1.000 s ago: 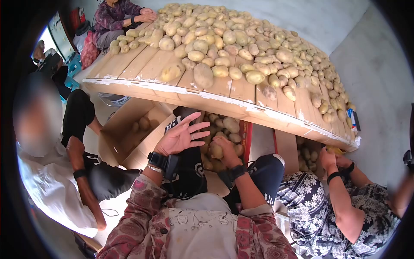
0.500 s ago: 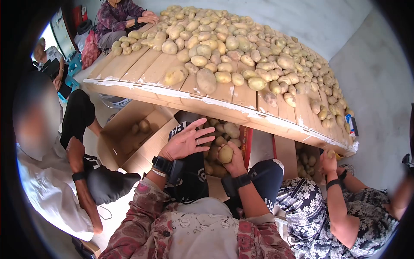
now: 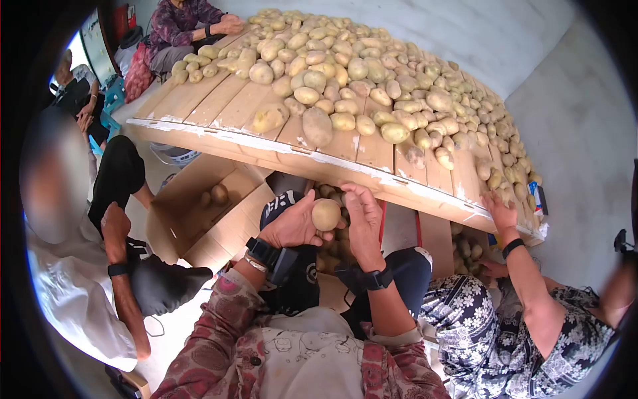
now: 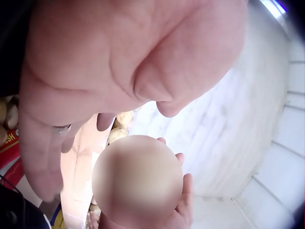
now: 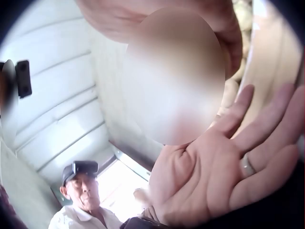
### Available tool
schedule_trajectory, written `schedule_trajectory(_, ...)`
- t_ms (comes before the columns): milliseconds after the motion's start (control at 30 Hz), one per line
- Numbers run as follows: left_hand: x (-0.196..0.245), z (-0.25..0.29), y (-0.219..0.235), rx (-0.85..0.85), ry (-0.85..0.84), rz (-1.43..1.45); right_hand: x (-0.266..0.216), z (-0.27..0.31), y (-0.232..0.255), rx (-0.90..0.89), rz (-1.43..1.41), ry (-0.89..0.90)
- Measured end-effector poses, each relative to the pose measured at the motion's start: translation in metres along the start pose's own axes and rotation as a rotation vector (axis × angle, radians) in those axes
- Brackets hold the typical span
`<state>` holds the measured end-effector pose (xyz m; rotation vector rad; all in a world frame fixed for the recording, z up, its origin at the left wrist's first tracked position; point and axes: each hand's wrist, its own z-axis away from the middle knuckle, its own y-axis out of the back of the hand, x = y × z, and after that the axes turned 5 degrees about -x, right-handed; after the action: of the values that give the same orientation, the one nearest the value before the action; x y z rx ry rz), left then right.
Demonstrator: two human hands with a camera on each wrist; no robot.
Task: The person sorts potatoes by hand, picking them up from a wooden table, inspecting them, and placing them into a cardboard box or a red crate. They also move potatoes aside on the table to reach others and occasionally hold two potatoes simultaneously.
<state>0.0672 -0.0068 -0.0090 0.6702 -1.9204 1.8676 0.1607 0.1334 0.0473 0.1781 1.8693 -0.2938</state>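
Observation:
A round potato (image 3: 326, 215) is between the two hands, in front of the left palm. The left hand (image 3: 292, 223), a ring on one finger, has its palm turned to the right. In the right wrist view the left fingers (image 5: 267, 129) spread wide, with the potato (image 5: 176, 76) overlapping the thumb side. Just right of the potato, the right hand (image 3: 364, 223) has loosely bent fingers, and a narrow dark gap shows between them in the head view. In the left wrist view the right fingertips show behind the blurred potato (image 4: 138, 181).
Many potatoes (image 3: 365, 66) cover the wooden table (image 3: 226, 110) ahead, its white-flecked edge close above the hands. Below are potatoes in a box and an open carton (image 3: 219, 236) holding a few. People sit on both sides; the one at right touches the table edge.
The right hand has brought a potato up from the box and turned it toward the left hand. The left hand has moved right, to the potato. The neighbour's hand has reached to the table.

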Motion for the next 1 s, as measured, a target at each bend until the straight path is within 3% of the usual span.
schedule_trajectory(100,-0.008,0.006,-0.001,-0.009,-0.043,0.019,0.016,0.003,0.017,0.084,-0.141,-0.089)
schedule_trajectory(167,-0.008,0.006,-0.002,0.144,-0.168,0.036,0.031,0.012,0.029,0.077,-0.126,-0.15)
schedule_trajectory(233,-0.006,0.007,-0.005,0.118,-0.226,0.037,0.045,0.024,0.038,0.095,-0.259,-0.482)
schedule_trajectory(300,-0.008,0.008,-0.004,0.17,-0.433,-0.119,0.051,0.04,0.036,0.045,-0.28,-0.58)
schedule_trajectory(367,-0.004,0.014,-0.006,0.142,-0.417,-0.191,0.051,0.044,0.03,-0.165,-0.687,-0.755)
schedule_trajectory(433,-0.004,0.019,-0.008,0.094,-0.369,-0.143,0.059,0.042,0.021,-0.128,-0.73,-0.796)
schedule_trajectory(500,-0.006,0.021,-0.009,0.044,-0.369,-0.078,0.088,0.044,0.023,-0.094,-1.032,-0.753)
schedule_trajectory(633,0.005,0.024,-0.016,0.092,-0.346,-0.004,0.106,0.054,0.026,0.186,-0.974,-0.917)
schedule_trajectory(700,0.001,0.025,-0.014,0.132,-0.319,0.009,0.108,0.056,0.039,0.193,-0.942,-0.913)
schedule_trajectory(767,0.001,0.023,-0.003,0.102,-0.234,-0.096,0.095,0.037,0.049,0.176,-0.876,-0.726)
schedule_trajectory(967,-0.002,0.018,-0.004,0.086,-0.23,-0.047,0.013,-0.087,0.056,0.124,-0.954,-0.201)
schedule_trajectory(1000,0.0,0.018,-0.004,0.104,-0.218,-0.059,0.005,-0.103,0.055,0.117,-0.958,-0.199)
